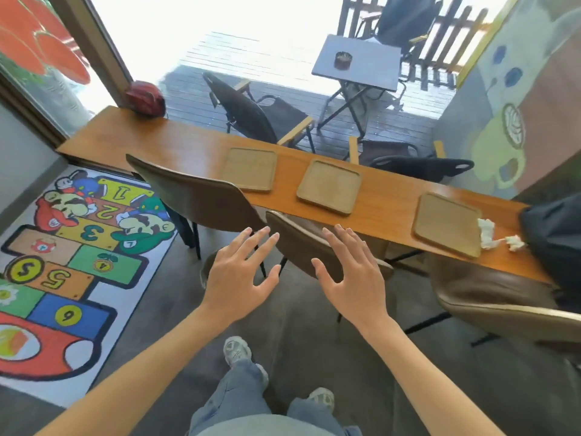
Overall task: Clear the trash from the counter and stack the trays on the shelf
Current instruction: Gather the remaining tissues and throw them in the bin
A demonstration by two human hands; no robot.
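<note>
Three square tan trays lie along the long wooden counter (195,143): a left tray (250,169), a middle tray (329,186) and a right tray (446,224). Crumpled white tissue (486,233) rests at the right tray's right edge, with a smaller scrap (514,242) beside it. My left hand (240,272) and my right hand (352,272) hover side by side, palms down, fingers spread, holding nothing. Both are in front of the counter, above the chair backs. No shelf is in view.
Brown chairs (201,196), (301,243), (503,297) stand along the counter's near side. A red helmet (145,98) sits at the counter's far left end, a dark bag (556,240) at its right end. A hopscotch mat (63,247) covers the floor left. Outside are dark chairs and a folding table (358,62).
</note>
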